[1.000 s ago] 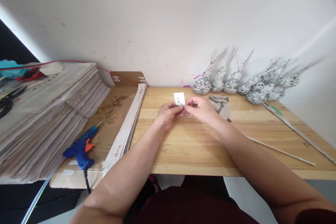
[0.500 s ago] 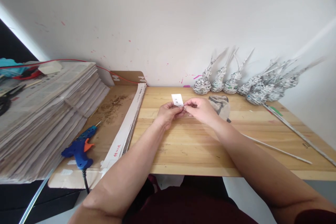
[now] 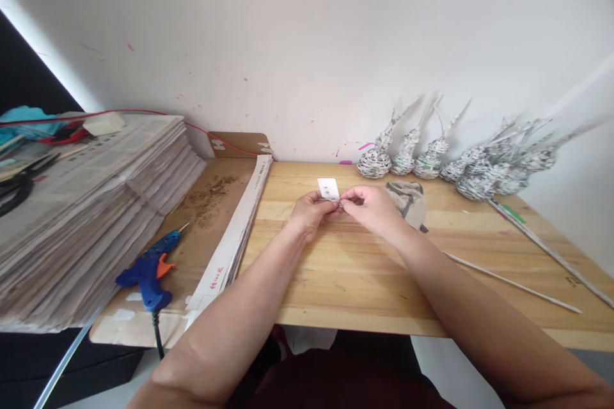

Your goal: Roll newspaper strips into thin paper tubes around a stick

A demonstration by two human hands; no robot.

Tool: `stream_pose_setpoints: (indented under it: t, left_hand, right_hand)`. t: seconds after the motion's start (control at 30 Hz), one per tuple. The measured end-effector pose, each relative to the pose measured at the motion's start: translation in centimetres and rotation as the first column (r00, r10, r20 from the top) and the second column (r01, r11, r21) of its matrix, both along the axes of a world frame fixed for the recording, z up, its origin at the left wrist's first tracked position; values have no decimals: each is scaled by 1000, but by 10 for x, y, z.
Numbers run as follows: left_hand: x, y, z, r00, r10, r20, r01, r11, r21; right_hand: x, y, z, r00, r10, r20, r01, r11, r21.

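Note:
A small strip of white printed paper [image 3: 328, 188] stands up from between my hands, dark characters on its face. My left hand [image 3: 311, 214] is closed on its lower part, thumb on top. The fingertips of my right hand [image 3: 367, 206] pinch at the strip's lower right end, touching my left fingers. What exactly lies between the right fingertips is too small to make out. Just beyond the right hand a crumpled beige cloth [image 3: 411, 204] with dark bands rests on the wooden table [image 3: 345, 281].
Several woven paper gourd shapes [image 3: 374, 163] stand along the wall. Thin paper rods [image 3: 513, 282] lie at the right. To the left are a blue glue gun [image 3: 151, 275], a narrow stack of paper strips [image 3: 233, 236], a tall newspaper stack [image 3: 105, 223] and scissors [image 3: 23, 185].
The view has shifted slightly, so everything sits a little further right and lower. Both hands keep their hold at the paper strip, with hardly any change in the fingers.

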State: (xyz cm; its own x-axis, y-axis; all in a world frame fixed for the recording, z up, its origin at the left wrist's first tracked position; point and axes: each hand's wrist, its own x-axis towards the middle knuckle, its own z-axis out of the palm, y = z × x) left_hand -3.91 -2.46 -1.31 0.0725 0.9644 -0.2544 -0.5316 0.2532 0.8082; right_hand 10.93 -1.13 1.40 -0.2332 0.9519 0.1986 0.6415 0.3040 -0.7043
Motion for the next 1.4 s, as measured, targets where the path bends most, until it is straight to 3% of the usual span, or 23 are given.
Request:
stream_pose_setpoints:
  t: [0.23, 0.53, 0.77, 0.9, 1.0, 1.23, 1.4]
  left_hand:
    - [-1, 2, -1, 1000, 12, 8, -11, 999, -51]
    - [-4, 4, 5, 994, 90, -56, -97, 986, -136]
    - [-8, 3, 9, 996, 16, -93, -33, 983, -180]
    - [-11, 2, 9, 995, -48, -87, 36, 990, -137]
    - [-12, 3, 6, 994, -84, -70, 78, 993, -84]
    - [-12, 4, -1, 993, -109, -48, 108, 994, -19]
    - [-11, 4, -2, 996, -82, -21, 82, 997, -10]
  right_hand:
    - [-7, -4, -4, 1000, 7, -8, -7, 999, 49]
    - [-5, -2, -14, 989, 144, -36, -140, 987, 79]
    - [-3, -1, -13, 993, 117, 34, -120, 985, 125]
    - [-2, 0, -8, 995, 85, 45, -91, 985, 146]
    - [1, 0, -4, 998, 62, 25, -64, 992, 110]
    - [9, 3, 0, 984, 115, -134, -130, 986, -108]
    - [8, 1, 3, 988, 102, -114, -108, 993, -50]
